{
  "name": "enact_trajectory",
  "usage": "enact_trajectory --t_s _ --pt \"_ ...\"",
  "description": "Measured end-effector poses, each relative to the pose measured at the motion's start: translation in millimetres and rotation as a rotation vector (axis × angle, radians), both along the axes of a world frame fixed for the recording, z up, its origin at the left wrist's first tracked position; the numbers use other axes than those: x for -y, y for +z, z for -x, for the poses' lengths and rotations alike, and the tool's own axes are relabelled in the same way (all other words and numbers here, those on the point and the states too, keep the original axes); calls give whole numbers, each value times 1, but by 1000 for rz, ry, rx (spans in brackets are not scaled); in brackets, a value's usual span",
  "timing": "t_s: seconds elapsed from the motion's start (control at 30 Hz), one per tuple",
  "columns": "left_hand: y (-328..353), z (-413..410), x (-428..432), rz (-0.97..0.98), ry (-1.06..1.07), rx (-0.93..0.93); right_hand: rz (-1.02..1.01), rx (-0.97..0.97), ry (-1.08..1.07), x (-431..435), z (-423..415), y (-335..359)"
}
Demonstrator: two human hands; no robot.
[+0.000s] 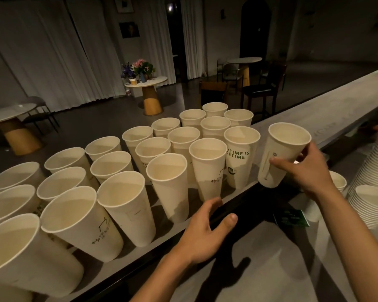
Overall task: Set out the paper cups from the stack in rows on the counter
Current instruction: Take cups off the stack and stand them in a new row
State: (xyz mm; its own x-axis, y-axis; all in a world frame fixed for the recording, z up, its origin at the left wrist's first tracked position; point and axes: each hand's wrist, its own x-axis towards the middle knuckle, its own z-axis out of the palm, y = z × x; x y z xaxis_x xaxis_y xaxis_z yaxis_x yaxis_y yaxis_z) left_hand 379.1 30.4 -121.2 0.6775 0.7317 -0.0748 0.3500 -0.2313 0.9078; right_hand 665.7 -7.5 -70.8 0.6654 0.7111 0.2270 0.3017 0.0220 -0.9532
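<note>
Right hand (308, 171) grips one paper cup (279, 153), 3 o'clock of the cup rows (166, 149) on counter (336, 105). Left hand (205, 234), 6 o'clock, fingers loose, holding nothing.

Centre-right paper cup (240, 158): green print "YTIME IS / CETIME", first letters hidden. Marks on other cups (207, 168) too small to read.

Cream paper cups (207, 166), green lettering on 1; grey counter (314, 118); green card (292, 217).

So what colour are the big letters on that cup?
Green, on a white cup; clearest in the head view.
</note>
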Motion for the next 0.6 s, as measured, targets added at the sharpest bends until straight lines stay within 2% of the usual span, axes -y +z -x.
enact_trajectory --t_s 0.27,0.6 --pt "-4 4 -10 61 -63 -112 95 65 52 -49 -25 -6" --pt "-5 7 -14 49 -69 -108 142 76 102 -63 -26 -2"
